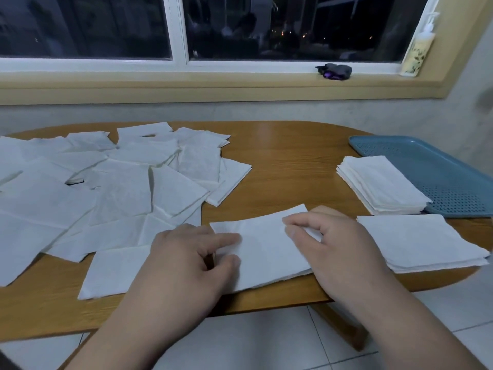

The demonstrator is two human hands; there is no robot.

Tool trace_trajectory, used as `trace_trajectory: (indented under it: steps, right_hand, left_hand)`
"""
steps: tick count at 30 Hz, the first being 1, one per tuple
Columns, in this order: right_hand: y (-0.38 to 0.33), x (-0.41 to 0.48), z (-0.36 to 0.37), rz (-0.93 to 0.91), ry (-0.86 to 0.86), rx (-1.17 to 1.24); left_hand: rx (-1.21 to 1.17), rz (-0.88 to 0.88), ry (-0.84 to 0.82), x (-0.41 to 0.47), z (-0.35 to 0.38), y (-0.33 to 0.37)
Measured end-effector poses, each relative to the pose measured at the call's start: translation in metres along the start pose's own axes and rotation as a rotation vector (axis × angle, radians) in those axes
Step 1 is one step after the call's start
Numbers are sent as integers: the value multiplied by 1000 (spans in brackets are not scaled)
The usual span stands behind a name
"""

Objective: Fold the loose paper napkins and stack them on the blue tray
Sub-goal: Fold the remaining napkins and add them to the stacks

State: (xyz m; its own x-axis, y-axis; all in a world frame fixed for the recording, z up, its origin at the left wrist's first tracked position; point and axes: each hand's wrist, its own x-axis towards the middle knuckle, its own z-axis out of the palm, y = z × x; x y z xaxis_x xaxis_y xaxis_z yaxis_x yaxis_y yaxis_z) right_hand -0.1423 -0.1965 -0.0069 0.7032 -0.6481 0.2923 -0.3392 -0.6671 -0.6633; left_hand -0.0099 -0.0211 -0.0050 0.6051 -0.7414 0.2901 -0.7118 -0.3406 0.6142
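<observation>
A white paper napkin (264,247), folded into a long strip, lies at the table's front edge. My left hand (192,257) rests on its left end, index finger and thumb lying on the paper. My right hand (328,241) pinches its right end between thumb and fingers. Many loose unfolded napkins (112,188) cover the left half of the table. A neat stack of folded napkins (381,184) sits half on the blue tray (437,166) at the right. A second small pile of folded napkins (424,241) lies on the table just right of my right hand.
The wooden table (288,161) has a rounded front edge, with white floor tiles (266,340) below. Behind it is a wall and a windowsill holding a dark small object (334,71) and a pump bottle (418,49).
</observation>
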Motion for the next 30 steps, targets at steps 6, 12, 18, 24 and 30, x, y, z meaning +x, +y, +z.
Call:
trace_trajectory:
  steps: [6, 12, 18, 24, 30]
  right_hand:
    - [4, 1, 8, -62, -63, -160]
    - [4, -1, 9, -70, -66, -260]
    - [4, -1, 6, -11, -85, -297]
    - [1, -4, 0, 18, -127, -338]
    - [3, -10, -10, 7, -169, -313]
  left_hand:
    - [130, 29, -16, 0, 1, -3]
    - [216, 21, -21, -1, 6, -8]
    - [301, -36, -23, -1, 5, -8]
    - [335, -11, -87, 1, 2, -4]
    - [152, 26, -94, -3, 1, 5]
